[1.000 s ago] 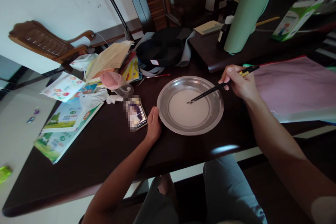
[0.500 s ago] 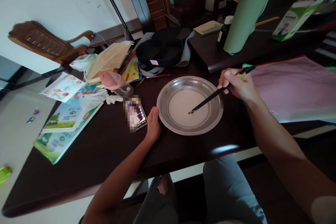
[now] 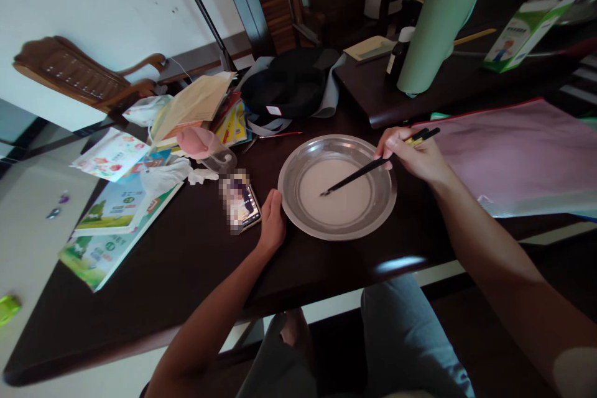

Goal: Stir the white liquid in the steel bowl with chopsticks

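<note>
A round metal basin stands on the dark table, with a milky white liquid in its bottom. My left hand grips the basin's left side at the rim; some of its fingers are hidden by the basin. Over the basin's right rim, my right hand is closed around a pair of black chopsticks with gold-marked ends. The chopsticks slant down to the left, and their tips reach the liquid near the middle of the basin.
Left of my left hand lies a phone, beside a pink-lidded cup and crumpled tissue. Books lie farther left. Behind the basin is a black bag; to the right are a pink folder and a green cylinder.
My right hand has shifted left, bringing the chopstick tips leftward and slightly toward the far side of the liquid. My left hand and the basin stay in place.
</note>
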Tool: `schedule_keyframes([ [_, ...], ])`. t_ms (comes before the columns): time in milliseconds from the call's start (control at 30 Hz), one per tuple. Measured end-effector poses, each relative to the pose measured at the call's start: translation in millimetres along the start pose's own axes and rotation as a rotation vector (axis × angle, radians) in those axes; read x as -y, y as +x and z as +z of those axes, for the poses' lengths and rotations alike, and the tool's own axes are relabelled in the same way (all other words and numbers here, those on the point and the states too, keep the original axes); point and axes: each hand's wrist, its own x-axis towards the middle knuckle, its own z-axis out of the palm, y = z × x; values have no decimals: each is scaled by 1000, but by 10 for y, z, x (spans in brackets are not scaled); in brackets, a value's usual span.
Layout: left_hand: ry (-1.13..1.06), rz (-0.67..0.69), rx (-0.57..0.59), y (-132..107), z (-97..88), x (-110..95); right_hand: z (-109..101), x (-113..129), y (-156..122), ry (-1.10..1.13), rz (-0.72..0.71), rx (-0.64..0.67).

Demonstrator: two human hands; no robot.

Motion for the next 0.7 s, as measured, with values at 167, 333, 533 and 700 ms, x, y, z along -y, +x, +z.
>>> schedule_keyframes([
  [167, 52, 37, -4, 7, 3, -28, -36, -6, 25, 25, -62, -183],
  [333, 14, 15, -1, 4, 6, -11, 1, 5, -3, 23, -26, -28],
  [533, -2, 7, 14, 5, -10, 20, -35, -1, 28, 27, -86, -136],
  [700, 9, 16, 12, 12, -17, 23, -33, 3, 2, 69, -38, -16],
])
